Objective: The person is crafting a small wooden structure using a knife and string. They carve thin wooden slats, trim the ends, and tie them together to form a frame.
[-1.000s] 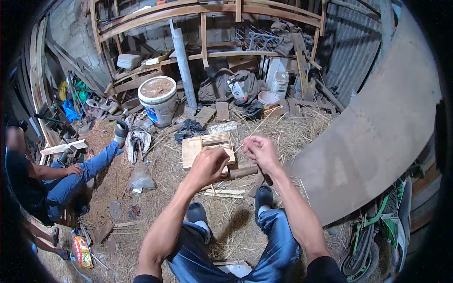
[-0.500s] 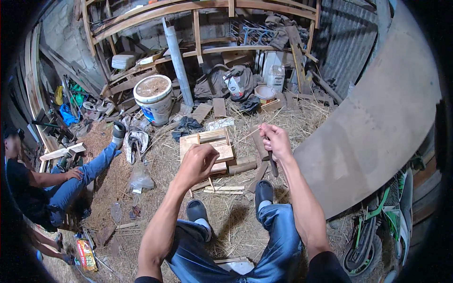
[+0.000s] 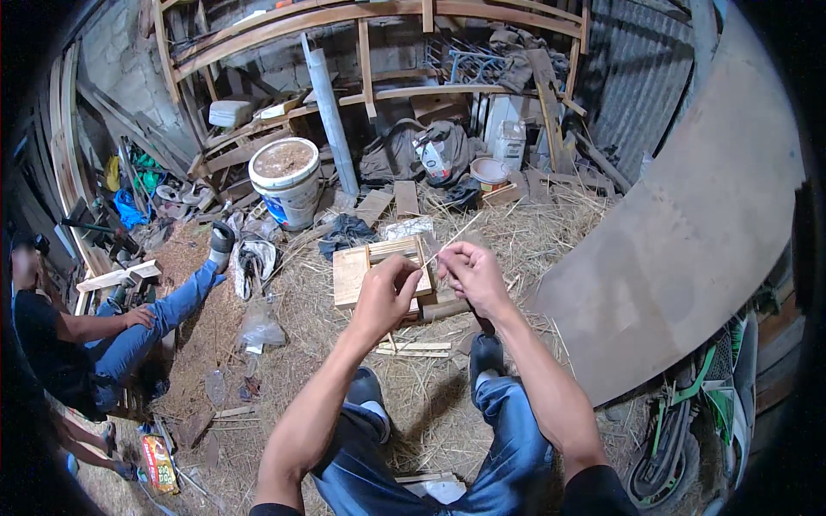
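Observation:
My left hand (image 3: 385,292) and my right hand (image 3: 471,273) are raised close together in front of me, both pinching a thin straw stalk (image 3: 453,235) that sticks up and to the right from the fingers. Below and behind the hands a small wooden frame box (image 3: 353,275) lies on the straw-covered ground. My legs in blue jeans and dark shoes (image 3: 487,355) stretch out beneath.
A white bucket (image 3: 286,181) stands at the back left beside a grey pipe (image 3: 331,112). A large curved board (image 3: 688,249) fills the right. Another person (image 3: 77,335) sits on the ground at left. Loose wood sticks (image 3: 413,349) lie near my feet.
My two hands have come closer together and now both grip the stalk. The view has shifted slightly downward.

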Tool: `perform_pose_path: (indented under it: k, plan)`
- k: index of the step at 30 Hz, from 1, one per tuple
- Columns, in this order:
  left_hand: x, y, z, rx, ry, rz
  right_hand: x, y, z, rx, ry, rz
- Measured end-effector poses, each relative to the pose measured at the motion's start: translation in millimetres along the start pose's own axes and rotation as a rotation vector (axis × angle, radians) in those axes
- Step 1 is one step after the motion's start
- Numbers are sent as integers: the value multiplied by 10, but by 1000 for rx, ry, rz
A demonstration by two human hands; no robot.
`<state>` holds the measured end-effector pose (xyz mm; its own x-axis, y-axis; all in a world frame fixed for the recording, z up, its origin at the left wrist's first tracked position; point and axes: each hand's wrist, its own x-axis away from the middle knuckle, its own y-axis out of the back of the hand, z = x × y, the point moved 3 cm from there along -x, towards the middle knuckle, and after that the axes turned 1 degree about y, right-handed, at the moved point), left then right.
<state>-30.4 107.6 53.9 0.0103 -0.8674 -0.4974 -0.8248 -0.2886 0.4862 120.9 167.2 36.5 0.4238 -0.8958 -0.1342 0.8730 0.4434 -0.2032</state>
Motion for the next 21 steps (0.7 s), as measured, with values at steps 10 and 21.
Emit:
perform_pose_path:
  k: [10,21]
  plan:
    - [64,76,-247,-93,-102,13,-62,387,136,-123,-37,-61]
    - [122,22,-48,264,288,116,-47,314,109,-35,-45,-41]
